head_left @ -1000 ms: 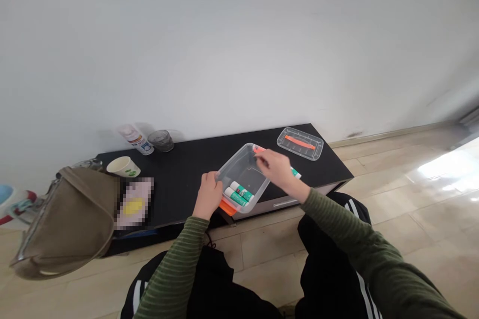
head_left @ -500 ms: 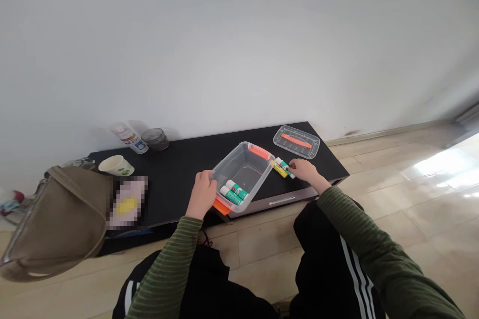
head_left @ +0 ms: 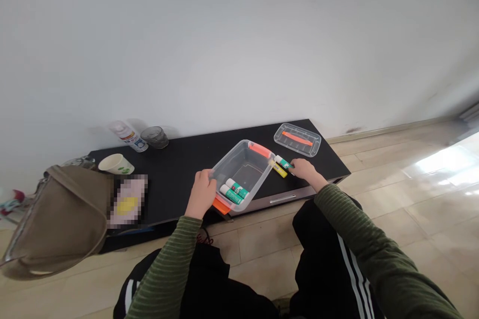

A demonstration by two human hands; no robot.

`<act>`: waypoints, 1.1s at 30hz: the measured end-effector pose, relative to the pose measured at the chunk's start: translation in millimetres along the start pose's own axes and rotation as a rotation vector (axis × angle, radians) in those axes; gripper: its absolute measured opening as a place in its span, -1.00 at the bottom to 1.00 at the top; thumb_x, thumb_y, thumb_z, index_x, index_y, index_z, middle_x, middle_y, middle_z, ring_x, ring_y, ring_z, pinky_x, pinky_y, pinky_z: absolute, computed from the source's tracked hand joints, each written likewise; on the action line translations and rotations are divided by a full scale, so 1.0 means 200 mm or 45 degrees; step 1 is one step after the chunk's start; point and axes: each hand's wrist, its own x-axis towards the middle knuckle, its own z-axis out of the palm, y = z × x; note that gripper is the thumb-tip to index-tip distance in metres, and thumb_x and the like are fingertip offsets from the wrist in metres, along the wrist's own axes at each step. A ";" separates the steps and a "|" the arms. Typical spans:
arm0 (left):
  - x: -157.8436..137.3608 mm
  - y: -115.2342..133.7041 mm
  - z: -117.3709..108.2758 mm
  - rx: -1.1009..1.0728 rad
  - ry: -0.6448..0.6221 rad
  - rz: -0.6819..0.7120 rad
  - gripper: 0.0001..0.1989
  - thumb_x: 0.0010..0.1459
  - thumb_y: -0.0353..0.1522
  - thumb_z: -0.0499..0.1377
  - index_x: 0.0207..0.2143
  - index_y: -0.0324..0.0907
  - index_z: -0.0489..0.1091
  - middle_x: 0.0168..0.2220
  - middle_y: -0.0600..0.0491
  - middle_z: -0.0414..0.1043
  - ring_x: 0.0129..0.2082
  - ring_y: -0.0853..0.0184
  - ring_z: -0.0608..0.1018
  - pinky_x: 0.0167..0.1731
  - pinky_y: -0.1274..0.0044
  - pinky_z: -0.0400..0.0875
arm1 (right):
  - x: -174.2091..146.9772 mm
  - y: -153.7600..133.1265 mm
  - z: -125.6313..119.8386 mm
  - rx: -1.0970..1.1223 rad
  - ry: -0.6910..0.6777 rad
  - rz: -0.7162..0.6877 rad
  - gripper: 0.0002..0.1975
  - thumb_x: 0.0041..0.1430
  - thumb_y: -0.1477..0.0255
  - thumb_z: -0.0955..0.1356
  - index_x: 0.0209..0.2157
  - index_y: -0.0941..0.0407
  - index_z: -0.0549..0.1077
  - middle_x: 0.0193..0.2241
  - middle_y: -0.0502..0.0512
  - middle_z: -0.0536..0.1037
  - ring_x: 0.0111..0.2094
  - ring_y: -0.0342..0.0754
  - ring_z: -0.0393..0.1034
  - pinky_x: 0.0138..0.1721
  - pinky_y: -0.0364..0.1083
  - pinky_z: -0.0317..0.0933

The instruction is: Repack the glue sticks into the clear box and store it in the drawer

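My left hand [head_left: 202, 191] grips the left edge of a clear plastic box [head_left: 258, 190] with orange latches. Inside the open box, at its near left end, two green-and-white glue sticks [head_left: 237, 188] lie side by side. Off the box's right side, my right hand [head_left: 304, 168] has its fingers closed on the right end of another green-and-white glue stick [head_left: 283, 162]. That end is partly covered by my fingers. Beside it, nearer to me, a yellow stick [head_left: 279, 169] lies on the black tabletop [head_left: 187, 159].
A clear lid [head_left: 307, 148] with an orange handle lies at the back right. To the left stand a paper cup [head_left: 112, 163], a spray can [head_left: 129, 137] and a dark glass [head_left: 155, 138]. A brown bag [head_left: 71, 219] and a blurred-out item [head_left: 128, 202] sit at the left end.
The green-and-white glue stick under my right hand has shifted slightly away from the yellow one. My left hand stays on the box, and the view has moved a little.
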 end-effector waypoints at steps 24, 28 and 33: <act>-0.01 0.05 -0.01 0.040 -0.063 -0.017 -0.71 0.19 -0.42 -0.05 -0.05 -0.20 0.29 -0.04 -0.14 0.29 0.03 0.09 0.47 0.08 0.25 0.36 | -0.39 -0.76 -0.33 -0.137 0.109 -0.547 -0.73 0.25 0.28 0.34 -0.11 0.11 0.56 -0.15 0.21 0.63 -0.10 0.10 0.51 -0.18 -0.09 0.30; -0.01 0.06 -0.01 0.061 -0.067 -0.026 -0.70 0.20 -0.43 -0.06 -0.04 -0.22 0.28 -0.01 -0.16 0.28 0.02 0.09 0.47 0.06 0.26 0.37 | -0.29 -0.93 -0.25 -0.375 -0.091 -0.496 -0.69 0.14 0.42 0.40 -0.08 0.20 0.58 -0.09 0.37 0.61 -0.05 0.18 0.53 -0.13 -0.01 0.37; -0.01 0.06 -0.02 0.086 -0.077 -0.025 -0.70 0.20 -0.43 -0.06 -0.04 -0.22 0.28 -0.02 -0.15 0.28 0.02 0.10 0.48 0.05 0.28 0.37 | -0.20 -1.01 -0.16 -0.389 -0.173 -0.466 -0.63 0.08 0.43 0.45 -0.04 0.20 0.57 -0.07 0.44 0.60 -0.03 0.20 0.53 -0.09 0.03 0.40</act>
